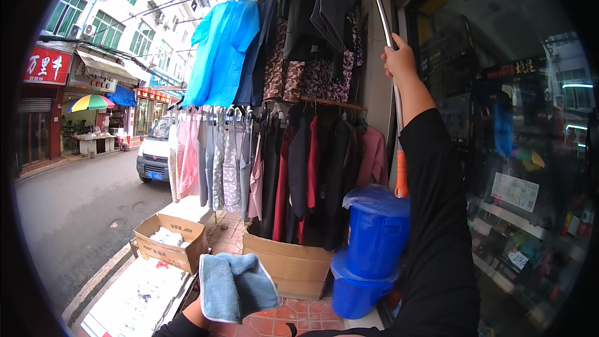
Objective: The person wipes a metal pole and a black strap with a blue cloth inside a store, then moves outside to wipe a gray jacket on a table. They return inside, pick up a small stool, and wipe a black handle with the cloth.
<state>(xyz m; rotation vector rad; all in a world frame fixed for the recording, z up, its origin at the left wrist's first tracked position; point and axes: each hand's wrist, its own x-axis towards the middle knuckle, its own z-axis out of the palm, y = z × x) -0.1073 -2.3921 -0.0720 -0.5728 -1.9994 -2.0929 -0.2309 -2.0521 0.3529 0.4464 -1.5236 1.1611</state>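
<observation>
My right hand (400, 58) is raised and closed round a long metal pole (381, 14), which has an orange plastic grip (401, 174) at its lower end. The pole's upper end runs out of the picture. Low in front of me, a blue-grey cloth (238, 285) with a pale edge covers my left hand; only the wrist (196, 313) shows below it, so the fingers are hidden. Beyond the cloth hang two tiers of garments, among them a bright blue shirt (224, 51) and dark tops (304, 14) above, with pink, grey, red and black clothes (299, 168) below.
Stacked blue lidded bins (376, 238) stand beside a glass shopfront (514, 150). A large cardboard box (285, 262) sits under the clothes. At left are an open carton (187, 248) and a table of white goods (135, 295). A van (154, 154) stands on the street (93, 196).
</observation>
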